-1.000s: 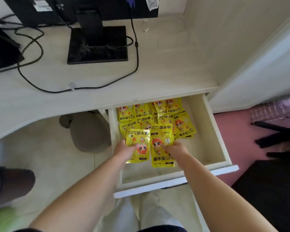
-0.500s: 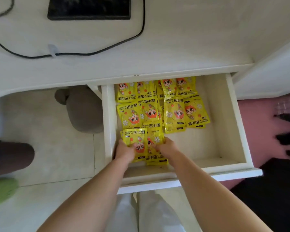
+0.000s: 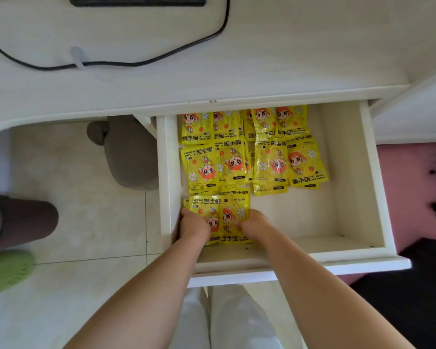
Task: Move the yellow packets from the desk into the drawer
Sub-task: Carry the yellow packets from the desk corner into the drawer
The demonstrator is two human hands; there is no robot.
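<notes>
The white drawer (image 3: 374,187) is pulled out under the desk (image 3: 262,59). Several yellow hand-warmer packets (image 3: 252,152) lie in rows in its back half. Near the front left corner lies a small stack of yellow packets (image 3: 223,210). My left hand (image 3: 194,226) grips the stack's left side and my right hand (image 3: 253,224) grips its right side, both resting low in the drawer. The desk top in view holds no yellow packets.
A black cable (image 3: 136,62) runs across the desk, and a black monitor base (image 3: 136,0) sits at the top edge. A grey stool (image 3: 130,152) stands under the desk left of the drawer. A green shoe (image 3: 5,270) is on the tiled floor at left.
Both hands have lowered the stack of packets toward the drawer's front left corner. The camera has tilted down and closer, so the monitor has left the view.
</notes>
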